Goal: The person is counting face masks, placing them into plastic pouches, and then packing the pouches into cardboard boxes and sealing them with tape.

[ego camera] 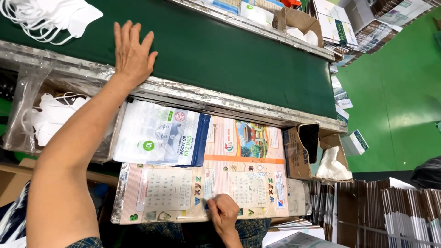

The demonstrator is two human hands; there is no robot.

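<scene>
The left hand (132,51) lies flat and open on the green belt (229,55) (upper left), while the right hand (223,211), curled, presses the calendar sheet (202,183), gripping nothing visible.

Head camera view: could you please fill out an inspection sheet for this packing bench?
Surface: calendar-covered board below a green belt.
Job's things: stack of printed pouches on the board; white masks on the belt.
Clutter: clear bag of masks at left; torn cardboard box at right.
Grips: left hand flat on the belt, open; right hand curled on the board edge, contents unclear.
Cables: nothing seen.
Surroundings: green floor, stacked flat cartons.
</scene>
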